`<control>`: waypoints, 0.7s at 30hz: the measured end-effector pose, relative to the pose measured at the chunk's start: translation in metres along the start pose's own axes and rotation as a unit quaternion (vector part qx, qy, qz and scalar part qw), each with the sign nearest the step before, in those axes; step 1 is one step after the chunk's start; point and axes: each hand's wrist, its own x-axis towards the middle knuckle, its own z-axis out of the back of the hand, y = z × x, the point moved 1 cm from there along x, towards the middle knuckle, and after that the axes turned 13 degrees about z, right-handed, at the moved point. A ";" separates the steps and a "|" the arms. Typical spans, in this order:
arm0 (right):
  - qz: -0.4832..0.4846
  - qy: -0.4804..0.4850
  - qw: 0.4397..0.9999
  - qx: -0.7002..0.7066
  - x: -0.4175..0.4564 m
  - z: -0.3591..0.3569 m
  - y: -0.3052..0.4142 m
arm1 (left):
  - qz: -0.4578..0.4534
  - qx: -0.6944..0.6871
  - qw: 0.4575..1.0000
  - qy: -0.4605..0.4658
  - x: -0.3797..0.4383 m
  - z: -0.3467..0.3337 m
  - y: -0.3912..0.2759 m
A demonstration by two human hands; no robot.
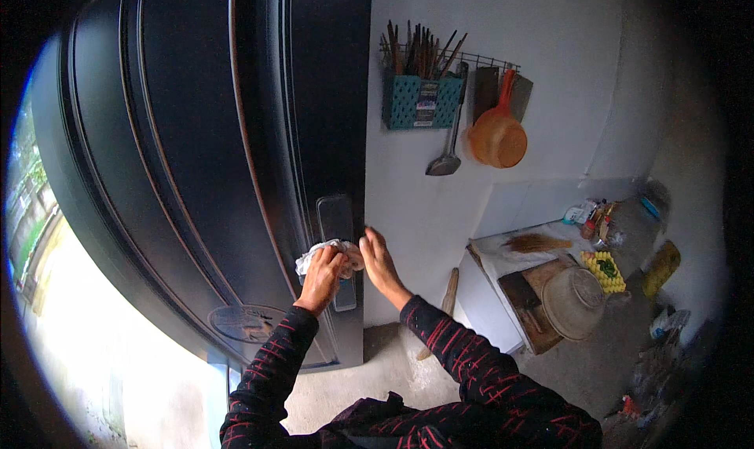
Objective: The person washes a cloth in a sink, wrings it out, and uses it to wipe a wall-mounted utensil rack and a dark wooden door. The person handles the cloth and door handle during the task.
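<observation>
My left hand grips a crumpled white cloth against the lock plate of a dark door. My right hand is at the door's edge, just right of the cloth, with its thumb and fingers apart; its fingertips touch or nearly touch that edge. The cloth and my left hand hide the middle of the plate, where a handle cannot be made out. An oval emblem shows low on the door.
On the white wall hang a teal basket of chopsticks, a spatula and an orange ladle. At right, a counter bears a cleaver, a cutting board, an upturned basin and a yellow egg tray. Bright outdoors shows at left.
</observation>
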 end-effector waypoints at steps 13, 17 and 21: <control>-0.235 0.040 0.931 0.277 -0.034 -0.008 -0.004 | 0.076 -0.201 0.977 0.008 0.021 -0.036 0.022; -0.386 -0.029 0.771 0.506 -0.015 0.048 0.005 | 0.087 -0.252 0.963 0.037 0.055 -0.037 -0.048; -0.353 -0.036 0.714 0.603 0.047 0.108 -0.024 | 0.117 -0.320 0.939 0.050 0.118 -0.072 -0.075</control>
